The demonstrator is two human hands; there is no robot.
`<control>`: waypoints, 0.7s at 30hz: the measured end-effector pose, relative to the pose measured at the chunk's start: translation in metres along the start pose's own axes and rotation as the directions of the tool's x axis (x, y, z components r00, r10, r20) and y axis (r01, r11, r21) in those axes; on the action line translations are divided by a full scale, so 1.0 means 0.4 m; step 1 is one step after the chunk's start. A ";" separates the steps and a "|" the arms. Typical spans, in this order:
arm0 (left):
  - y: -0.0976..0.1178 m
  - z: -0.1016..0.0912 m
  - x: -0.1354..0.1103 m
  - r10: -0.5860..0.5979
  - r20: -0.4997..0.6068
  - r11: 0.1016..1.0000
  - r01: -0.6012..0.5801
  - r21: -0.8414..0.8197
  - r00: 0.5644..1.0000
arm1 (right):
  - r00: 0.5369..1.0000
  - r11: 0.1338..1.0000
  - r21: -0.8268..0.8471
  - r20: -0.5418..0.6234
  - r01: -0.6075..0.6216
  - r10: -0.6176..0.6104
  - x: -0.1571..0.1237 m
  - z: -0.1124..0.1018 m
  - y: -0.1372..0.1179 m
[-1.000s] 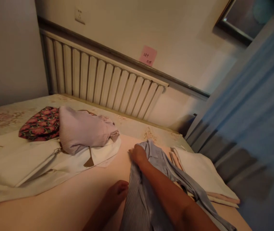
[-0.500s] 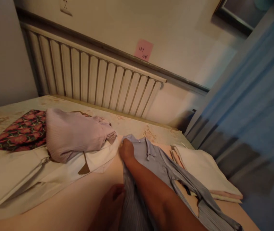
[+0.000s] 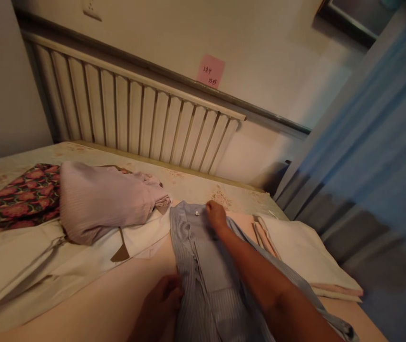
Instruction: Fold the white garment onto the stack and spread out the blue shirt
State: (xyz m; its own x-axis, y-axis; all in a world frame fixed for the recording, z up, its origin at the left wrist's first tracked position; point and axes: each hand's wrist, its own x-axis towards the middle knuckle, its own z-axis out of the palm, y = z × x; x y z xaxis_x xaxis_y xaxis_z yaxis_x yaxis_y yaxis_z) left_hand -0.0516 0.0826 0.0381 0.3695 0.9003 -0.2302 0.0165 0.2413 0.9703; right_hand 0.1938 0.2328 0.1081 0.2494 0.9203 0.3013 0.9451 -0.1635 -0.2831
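A blue-grey striped long-sleeved shirt (image 3: 220,270) lies spread over a peach-coloured surface (image 3: 117,299), its collar end away from me. My right hand (image 3: 217,216) is closed on the shirt beside the collar, at the far end; its forearm crosses over the right side of the shirt and hides part of it. Low in the view, my left hand (image 3: 162,301) has its fingers curled in at the shirt's left edge and appears to pinch the cloth there, in dim light.
Left of the shirt lie a pink ribbed garment (image 3: 103,202), a dark floral cloth (image 3: 28,197) and white clothing (image 3: 17,261). A folded stack of white and peach cloth (image 3: 303,251) is at the right. Behind stand a radiator (image 3: 135,114) and a blue curtain (image 3: 377,180).
My right hand has moved from the shirt's left shoulder area across to the right of the collar. The shirt's upper part now lies shifted left and flatter. My left hand has barely moved.
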 end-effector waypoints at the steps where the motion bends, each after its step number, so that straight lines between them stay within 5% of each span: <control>1: -0.004 0.001 0.002 0.002 -0.005 1.000 -0.002 -0.008 1.000 | 0.999 0.998 -0.031 -0.004 -0.054 0.053 0.011 -0.018 0.052; 6: -0.016 0.005 0.008 -0.030 -0.015 0.998 0.029 -0.055 0.999 | 0.972 0.969 -0.142 0.095 -0.202 0.216 0.045 -0.034 0.244; 11: -0.003 0.004 0.005 -0.097 -0.022 0.993 0.095 -0.073 0.995 | 0.948 0.970 -0.165 0.236 -0.178 0.214 0.080 0.019 0.298; 21: -0.041 -0.004 0.007 -0.076 0.023 0.994 0.077 -0.072 0.997 | 0.923 0.907 -0.229 0.074 -0.353 0.378 0.094 0.011 0.421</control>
State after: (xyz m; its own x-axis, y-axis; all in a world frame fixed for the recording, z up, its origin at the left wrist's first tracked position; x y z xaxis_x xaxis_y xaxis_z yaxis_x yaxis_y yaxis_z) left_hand -0.0525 0.0816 0.0214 0.3885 0.8708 -0.3014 -0.0215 0.3356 0.9418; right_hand 0.3615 0.2413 0.0676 0.5719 0.8138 0.1035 0.8175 -0.5548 -0.1548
